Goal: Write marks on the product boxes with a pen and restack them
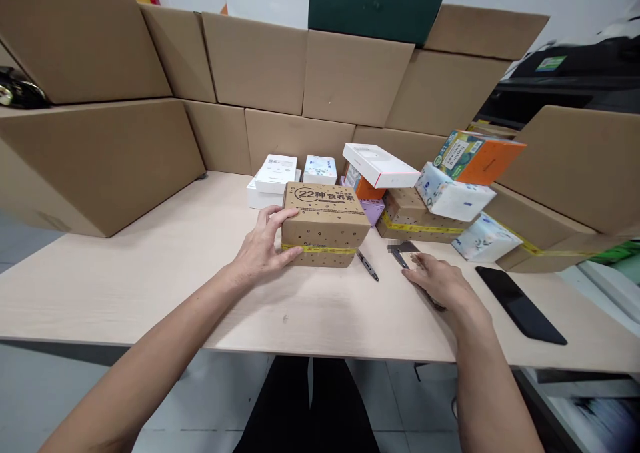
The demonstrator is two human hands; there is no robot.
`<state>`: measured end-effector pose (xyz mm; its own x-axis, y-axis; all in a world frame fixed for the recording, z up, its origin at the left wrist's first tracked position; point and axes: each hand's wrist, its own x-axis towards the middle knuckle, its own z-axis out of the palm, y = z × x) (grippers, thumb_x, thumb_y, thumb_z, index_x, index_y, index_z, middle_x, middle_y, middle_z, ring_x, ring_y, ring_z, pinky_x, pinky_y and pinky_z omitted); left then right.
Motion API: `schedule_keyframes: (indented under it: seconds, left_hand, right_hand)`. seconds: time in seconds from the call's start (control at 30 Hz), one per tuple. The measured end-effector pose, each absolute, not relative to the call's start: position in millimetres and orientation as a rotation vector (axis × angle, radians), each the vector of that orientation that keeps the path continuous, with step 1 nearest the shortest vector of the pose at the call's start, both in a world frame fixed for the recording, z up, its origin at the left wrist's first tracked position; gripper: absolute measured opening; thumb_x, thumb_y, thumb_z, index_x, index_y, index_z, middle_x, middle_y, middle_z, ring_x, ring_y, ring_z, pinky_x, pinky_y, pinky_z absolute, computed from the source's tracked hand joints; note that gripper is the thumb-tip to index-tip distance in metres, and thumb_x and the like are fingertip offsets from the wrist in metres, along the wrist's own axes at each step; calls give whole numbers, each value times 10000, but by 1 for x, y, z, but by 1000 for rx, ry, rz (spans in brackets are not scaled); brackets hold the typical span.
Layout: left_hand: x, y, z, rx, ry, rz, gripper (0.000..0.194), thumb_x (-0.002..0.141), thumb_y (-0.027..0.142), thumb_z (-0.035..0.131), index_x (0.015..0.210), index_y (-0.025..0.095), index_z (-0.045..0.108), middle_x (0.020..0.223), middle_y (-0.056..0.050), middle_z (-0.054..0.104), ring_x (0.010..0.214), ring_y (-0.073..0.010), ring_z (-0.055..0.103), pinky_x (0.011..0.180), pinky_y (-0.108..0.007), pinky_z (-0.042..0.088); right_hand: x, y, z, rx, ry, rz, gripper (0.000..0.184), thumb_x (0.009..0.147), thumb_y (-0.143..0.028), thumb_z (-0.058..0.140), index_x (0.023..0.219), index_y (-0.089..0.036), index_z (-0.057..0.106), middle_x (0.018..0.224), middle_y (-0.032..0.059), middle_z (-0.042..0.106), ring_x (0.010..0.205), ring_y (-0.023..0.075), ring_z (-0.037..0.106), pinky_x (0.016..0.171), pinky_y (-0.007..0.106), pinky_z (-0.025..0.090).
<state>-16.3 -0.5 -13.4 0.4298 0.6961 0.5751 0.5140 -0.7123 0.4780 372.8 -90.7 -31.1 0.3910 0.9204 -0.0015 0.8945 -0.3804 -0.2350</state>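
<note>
My left hand (264, 248) grips the left end of a brown cardboard box (327, 223), its thumb on the front and its fingers at the top edge. The box sits on the table, with dark printing on top and a yellow tape band round its lower part. My right hand (440, 280) is closed over a dark, flat, long object (406, 248) lying on the table. Fingers and palm cover much of that object, so its exact kind is unclear. A grey and black pen (368, 265) lies between the box and my right hand.
A black phone-like slab (520, 304) lies right of my right hand. Behind stand white boxes (276, 173), a tilted white box (381, 164) and a leaning stack with an orange box (493, 158). Cardboard walls (260, 60) enclose the table (150, 266).
</note>
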Motion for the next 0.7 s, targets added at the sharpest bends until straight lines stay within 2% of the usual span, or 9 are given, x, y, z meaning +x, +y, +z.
schedule_keyframes:
  seconds: [0.13, 0.23, 0.3, 0.37, 0.47, 0.53, 0.7]
  left_hand:
    - [-13, -4, -16, 2556, 1112, 1201, 741, 811, 387, 717, 1439, 320, 329, 1416, -135, 344, 1239, -351, 505, 870, -524, 554]
    - [-9, -5, -21, 2618, 1150, 1275, 727, 818, 382, 709, 1436, 305, 333, 1400, -145, 348, 1207, -352, 527, 826, -517, 569]
    - [-6, -4, -24, 2634, 1170, 1319, 720, 821, 386, 705, 1434, 299, 336, 1397, -150, 350, 1182, -344, 541, 804, -510, 577]
    - [-4, -4, -26, 2631, 1183, 1344, 714, 821, 387, 705, 1431, 299, 343, 1400, -151, 352, 1153, -334, 555, 784, -503, 582]
    - [-3, -2, -28, 2618, 1172, 1361, 717, 820, 370, 707, 1436, 310, 344, 1413, -145, 347, 1141, -317, 559, 787, -492, 583]
    - [-3, -2, -29, 2623, 1153, 1363, 720, 821, 362, 706, 1439, 319, 338, 1422, -140, 341, 1159, -315, 550, 800, -485, 583]
    - [-1, -1, -29, 2615, 1156, 1368, 714, 822, 349, 707, 1433, 323, 337, 1429, -130, 339, 1200, -319, 530, 849, -490, 573]
  right_hand:
    - [371, -90, -32, -2383, -1546, 196, 569, 749, -514, 643, 1237, -222, 662, 1115, 143, 722, 1080, 354, 643, 878, 419, 485]
    - [371, -95, -30, -2294, -1400, 254, 666, 719, -529, 675, 1298, -204, 621, 1112, 150, 725, 1066, 352, 650, 895, 433, 486]
    - [368, -103, -27, -2117, -1265, 369, 727, 707, -547, 692, 1324, -176, 594, 1144, 161, 714, 1050, 336, 658, 896, 431, 497]
    - [360, -112, -22, -1845, -1115, 567, 707, 726, -562, 676, 1309, -172, 592, 1167, 155, 708, 1002, 311, 677, 842, 413, 526]
    - [333, -126, -11, -1358, -889, 915, 610, 834, -621, 505, 1264, -201, 607, 1211, 142, 699, 944, 287, 696, 756, 404, 556]
    - [308, -131, -4, -1058, -820, 1098, 621, 881, -653, 375, 1271, -227, 605, 1250, 137, 684, 956, 278, 694, 766, 415, 562]
    - [245, -128, 8, -810, -894, 1464, 684, 874, -702, 265, 1279, -258, 592, 1237, 132, 681, 917, 273, 681, 722, 433, 564]
